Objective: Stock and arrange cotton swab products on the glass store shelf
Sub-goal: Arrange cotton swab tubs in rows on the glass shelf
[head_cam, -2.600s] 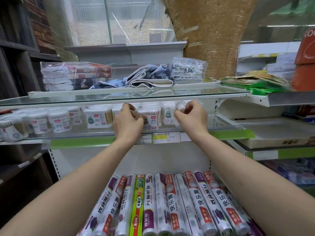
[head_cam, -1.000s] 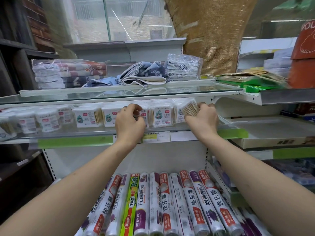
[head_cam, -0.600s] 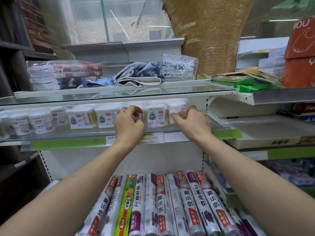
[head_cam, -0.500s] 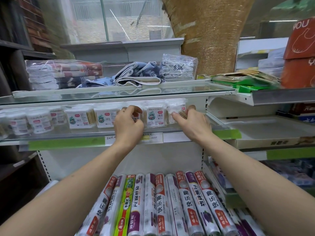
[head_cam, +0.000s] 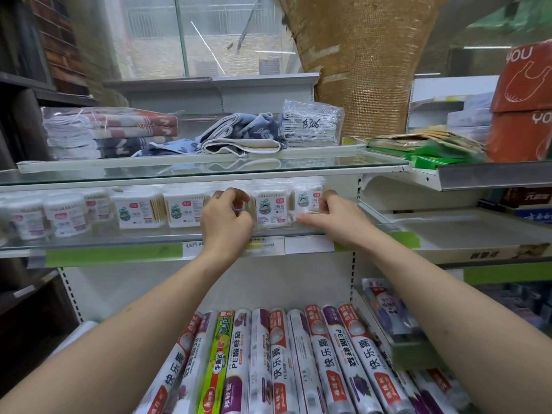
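A row of white cotton swab boxes (head_cam: 140,211) stands along the glass shelf (head_cam: 119,238), with round swab tubs (head_cam: 64,216) further left. My left hand (head_cam: 225,222) has curled fingers pinching a swab pack (head_cam: 238,206) in the middle of the row; that pack is mostly hidden behind the hand. My right hand (head_cam: 334,218) grips the rightmost swab box (head_cam: 307,201) by its right side and lower edge. One swab box (head_cam: 272,208) stands between the two hands.
The glass shelf above (head_cam: 209,168) holds folded towels (head_cam: 110,132) and a bagged cloth pack (head_cam: 312,127). Rolls of plastic bags (head_cam: 283,363) lie on the shelf below. Price labels (head_cam: 309,245) run along the shelf front. An adjoining white shelf (head_cam: 466,231) lies to the right.
My right hand set the swab box it had lifted upright at the right end of the row and keeps hold of it. My left hand stays on the middle pack. The view shifted slightly.
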The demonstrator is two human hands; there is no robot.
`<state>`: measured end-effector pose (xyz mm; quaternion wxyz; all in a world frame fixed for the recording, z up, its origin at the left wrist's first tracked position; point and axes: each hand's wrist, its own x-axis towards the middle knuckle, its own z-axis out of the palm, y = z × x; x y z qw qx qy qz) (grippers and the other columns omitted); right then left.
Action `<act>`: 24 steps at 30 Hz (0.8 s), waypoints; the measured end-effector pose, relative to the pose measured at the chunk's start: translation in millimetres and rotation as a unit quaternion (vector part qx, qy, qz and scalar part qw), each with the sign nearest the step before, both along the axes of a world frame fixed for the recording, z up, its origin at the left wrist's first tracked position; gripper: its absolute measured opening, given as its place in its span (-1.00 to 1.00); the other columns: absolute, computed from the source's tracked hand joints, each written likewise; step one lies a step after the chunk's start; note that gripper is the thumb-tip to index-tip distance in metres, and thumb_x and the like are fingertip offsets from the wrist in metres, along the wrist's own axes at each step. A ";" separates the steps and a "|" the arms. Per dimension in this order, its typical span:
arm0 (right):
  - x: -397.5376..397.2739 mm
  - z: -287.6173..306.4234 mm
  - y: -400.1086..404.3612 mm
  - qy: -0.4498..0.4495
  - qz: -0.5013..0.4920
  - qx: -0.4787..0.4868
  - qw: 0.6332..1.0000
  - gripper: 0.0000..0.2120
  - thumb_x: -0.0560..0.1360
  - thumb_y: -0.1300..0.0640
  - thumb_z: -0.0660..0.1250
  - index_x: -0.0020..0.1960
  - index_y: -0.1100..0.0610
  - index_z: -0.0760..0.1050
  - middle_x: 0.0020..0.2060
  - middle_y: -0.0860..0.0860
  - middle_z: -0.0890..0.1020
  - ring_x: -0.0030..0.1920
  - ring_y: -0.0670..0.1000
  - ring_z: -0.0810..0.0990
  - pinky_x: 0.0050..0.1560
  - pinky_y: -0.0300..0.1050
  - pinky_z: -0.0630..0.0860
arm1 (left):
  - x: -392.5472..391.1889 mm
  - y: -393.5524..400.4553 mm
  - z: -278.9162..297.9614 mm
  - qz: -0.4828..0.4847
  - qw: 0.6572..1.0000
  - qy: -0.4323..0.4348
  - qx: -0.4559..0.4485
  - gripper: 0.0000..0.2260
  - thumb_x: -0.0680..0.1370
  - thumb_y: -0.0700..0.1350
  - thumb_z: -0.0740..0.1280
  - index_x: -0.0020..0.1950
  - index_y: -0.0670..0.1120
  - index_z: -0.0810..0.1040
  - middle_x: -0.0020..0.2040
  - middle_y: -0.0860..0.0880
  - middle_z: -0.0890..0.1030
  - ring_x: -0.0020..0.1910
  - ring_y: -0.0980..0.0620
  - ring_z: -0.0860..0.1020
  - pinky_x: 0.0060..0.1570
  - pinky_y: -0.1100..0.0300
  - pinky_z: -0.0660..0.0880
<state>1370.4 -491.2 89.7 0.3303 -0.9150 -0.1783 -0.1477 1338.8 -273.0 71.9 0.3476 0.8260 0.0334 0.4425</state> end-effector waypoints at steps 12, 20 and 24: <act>8.4 7.4 8.1 0.005 -0.117 0.047 0.992 -0.17 0.06 -0.56 0.45 -0.01 0.08 0.45 -0.11 -0.02 0.59 -0.06 0.07 0.56 -0.11 -0.03 0.53 | -0.9 -0.3 1.2 -0.012 1.000 -0.008 0.004 -0.75 0.44 -0.30 0.29 0.01 -0.06 0.65 -0.10 -0.03 0.57 -0.06 -0.10 0.51 -0.07 0.04 0.45; 6.6 12.8 23.0 0.058 -0.115 -0.007 0.992 -0.07 0.14 -0.53 0.45 0.24 0.10 0.39 0.12 0.04 0.59 0.17 0.15 0.56 0.16 0.05 0.54 | -0.4 4.1 1.5 -0.022 1.000 -0.010 -0.003 -0.78 0.43 -0.30 0.30 -0.03 -0.04 0.63 -0.10 -0.04 0.59 -0.08 -0.09 0.52 -0.06 0.04 0.48; 11.1 14.6 15.1 0.090 -0.070 0.108 0.988 -0.76 0.44 -0.01 0.49 -0.10 0.05 0.46 0.01 0.07 0.65 0.02 0.09 0.62 0.11 0.08 0.58 | -0.1 7.6 1.1 -0.032 0.999 -0.007 -0.007 -0.77 0.44 -0.29 0.30 -0.02 -0.02 0.62 -0.09 -0.05 0.58 -0.10 -0.08 0.53 -0.05 0.02 0.50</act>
